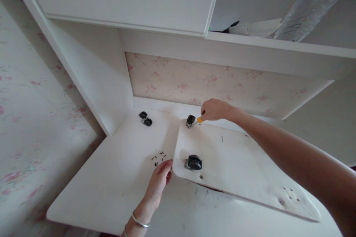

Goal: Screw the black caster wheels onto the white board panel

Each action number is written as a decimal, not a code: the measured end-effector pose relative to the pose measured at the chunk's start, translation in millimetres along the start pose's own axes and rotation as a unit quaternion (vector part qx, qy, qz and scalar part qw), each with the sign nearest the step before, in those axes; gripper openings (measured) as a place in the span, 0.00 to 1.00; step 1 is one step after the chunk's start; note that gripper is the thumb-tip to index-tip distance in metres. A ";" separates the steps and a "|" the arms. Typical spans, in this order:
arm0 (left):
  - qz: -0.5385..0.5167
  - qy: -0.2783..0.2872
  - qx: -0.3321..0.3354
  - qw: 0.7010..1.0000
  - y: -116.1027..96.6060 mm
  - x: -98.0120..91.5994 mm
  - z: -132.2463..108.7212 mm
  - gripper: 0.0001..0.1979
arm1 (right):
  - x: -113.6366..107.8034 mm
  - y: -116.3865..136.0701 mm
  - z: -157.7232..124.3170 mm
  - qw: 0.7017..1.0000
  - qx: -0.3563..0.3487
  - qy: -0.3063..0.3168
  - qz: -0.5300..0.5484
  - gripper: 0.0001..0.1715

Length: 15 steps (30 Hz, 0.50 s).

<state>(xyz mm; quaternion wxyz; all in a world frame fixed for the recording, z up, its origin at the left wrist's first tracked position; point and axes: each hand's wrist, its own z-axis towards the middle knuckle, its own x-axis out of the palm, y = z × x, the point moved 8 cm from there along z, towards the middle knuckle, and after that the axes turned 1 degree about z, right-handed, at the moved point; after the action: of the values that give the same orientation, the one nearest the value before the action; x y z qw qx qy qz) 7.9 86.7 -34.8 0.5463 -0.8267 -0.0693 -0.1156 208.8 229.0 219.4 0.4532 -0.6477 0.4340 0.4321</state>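
My right hand (215, 109) is closed round a screwdriver (199, 120) with a yellow and black handle. Its shaft slants down left to the base of a black caster wheel (190, 120) at the far left corner of a white board (233, 166). At the board's near left corner, my left hand (160, 177) grips the edge between thumb and fingers, the fingertips partly hidden. A second caster wheel (194, 162) stands on the board close to that hand. Several loose screws (159, 157) lie on the desk just beyond my left hand.
Two loose caster wheels (145, 119) lie at the back left of the white desk (111, 192). A cabinet (128, 7) overhangs the desk, with a plastic bottle (308, 11) on its shelf. Side panel (94, 74) and floral wall (194, 81) bound the desk.
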 end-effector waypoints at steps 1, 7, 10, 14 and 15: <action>-0.001 0.003 0.002 1.000 -0.5 -0.5 1.0 0.24 | 0.0 -0.5 0.9 1.000 0.001 -0.001 0.000 0.21; 0.001 0.012 0.009 1.000 0.5 -3.6 5.6 0.22 | 1.5 -2.8 5.9 1.000 -0.009 -0.001 -0.001 0.21; 0.009 0.010 0.013 1.000 0.6 -5.3 6.6 0.22 | 1.0 -4.6 3.7 1.000 -0.010 -0.005 0.005 0.20; 0.026 0.005 0.016 1.000 -3.3 -8.8 8.4 0.20 | -1.2 -8.6 -6.2 1.000 -0.013 -0.023 0.015 0.19; 0.032 -0.005 0.018 0.999 -5.7 -11.3 9.3 0.20 | -1.1 -9.5 -10.7 0.999 -0.016 -0.031 0.016 0.19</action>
<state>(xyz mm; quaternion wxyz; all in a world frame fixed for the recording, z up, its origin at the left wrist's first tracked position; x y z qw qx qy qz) -3.3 97.6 -36.2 0.5640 -0.8192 -0.0478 -0.0924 219.3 221.0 224.7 0.4493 -0.6338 0.4230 0.4663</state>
